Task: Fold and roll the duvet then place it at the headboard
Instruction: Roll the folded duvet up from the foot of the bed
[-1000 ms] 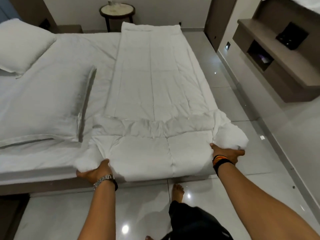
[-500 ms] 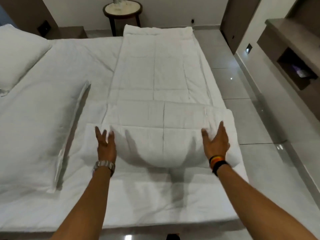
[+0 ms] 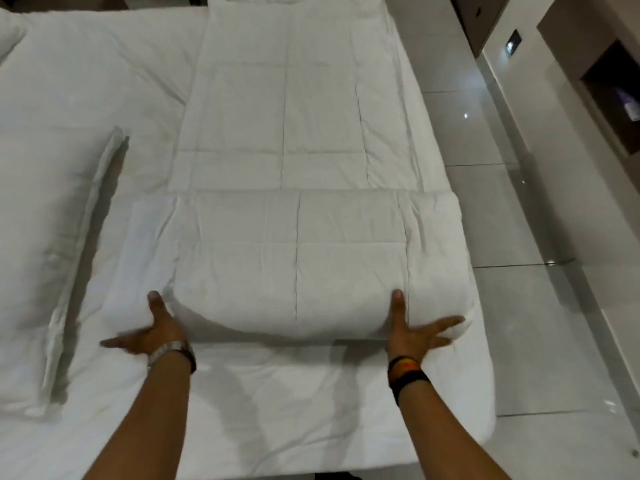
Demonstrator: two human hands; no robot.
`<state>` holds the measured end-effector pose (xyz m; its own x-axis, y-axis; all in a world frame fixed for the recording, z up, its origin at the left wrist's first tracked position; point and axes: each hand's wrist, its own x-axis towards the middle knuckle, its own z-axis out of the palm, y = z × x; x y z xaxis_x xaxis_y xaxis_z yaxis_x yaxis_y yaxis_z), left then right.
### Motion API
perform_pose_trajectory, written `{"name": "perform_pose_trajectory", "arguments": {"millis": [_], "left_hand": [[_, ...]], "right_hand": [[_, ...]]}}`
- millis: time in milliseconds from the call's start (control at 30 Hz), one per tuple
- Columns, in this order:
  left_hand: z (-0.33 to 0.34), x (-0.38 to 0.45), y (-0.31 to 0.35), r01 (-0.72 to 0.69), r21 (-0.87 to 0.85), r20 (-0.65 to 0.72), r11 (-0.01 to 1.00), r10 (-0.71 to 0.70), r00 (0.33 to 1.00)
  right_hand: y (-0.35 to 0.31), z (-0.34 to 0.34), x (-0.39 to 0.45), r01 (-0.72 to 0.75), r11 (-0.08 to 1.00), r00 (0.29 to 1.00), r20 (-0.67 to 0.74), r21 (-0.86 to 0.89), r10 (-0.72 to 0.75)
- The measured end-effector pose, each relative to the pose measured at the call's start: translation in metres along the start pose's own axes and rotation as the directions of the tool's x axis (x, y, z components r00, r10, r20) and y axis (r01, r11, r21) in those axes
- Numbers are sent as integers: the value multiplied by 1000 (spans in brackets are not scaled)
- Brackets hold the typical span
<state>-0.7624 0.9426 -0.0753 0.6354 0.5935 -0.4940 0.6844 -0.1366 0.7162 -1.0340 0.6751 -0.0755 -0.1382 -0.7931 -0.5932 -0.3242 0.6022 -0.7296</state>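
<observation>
A white quilted duvet (image 3: 287, 133) lies as a long narrow strip along the right side of the bed, running away from me. Its near end is turned over into a thick folded roll (image 3: 294, 268). My left hand (image 3: 152, 332), with a metal watch, lies flat with fingers spread at the roll's near left corner. My right hand (image 3: 412, 332), with dark and orange wristbands, is spread against the roll's near right corner, thumb up along its edge. Neither hand grips the fabric.
The bed's white sheet (image 3: 277, 403) shows bare between me and the roll. A large white pillow (image 3: 38, 237) lies on the left. Glossy tiled floor (image 3: 512, 271) runs along the bed's right edge, with a dark wall shelf unit (image 3: 609, 98) beyond.
The folded end of the duvet has been turned over further up the bed. My hands went from gripping the duvet's end at the bed's edge to lying flat and spread at the roll's near corners.
</observation>
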Motion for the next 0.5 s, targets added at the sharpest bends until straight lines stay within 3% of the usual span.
{"name": "perform_pose_trajectory", "arguments": {"millis": [67,167,267,367,500], "left_hand": [[9,10,2,124,-21,64,992,-123,990],[29,13,-1,44,-1,108,999,-44,993],[49,22,6,97,-195,105,976,-78,991],[53,13,20,-14,-180,190,984,48,981],[15,-21,15,-163,-235,160,958,204,966]], "right_hand": [[-13,26,7,-33,995,999,-21,92,35],[-31,55,21,-30,999,995,-90,33,33],[-40,69,31,74,997,991,-112,-2,-74],[-57,69,34,170,985,982,-91,13,-168],[-54,32,21,258,966,965,-46,-19,-259]]}}
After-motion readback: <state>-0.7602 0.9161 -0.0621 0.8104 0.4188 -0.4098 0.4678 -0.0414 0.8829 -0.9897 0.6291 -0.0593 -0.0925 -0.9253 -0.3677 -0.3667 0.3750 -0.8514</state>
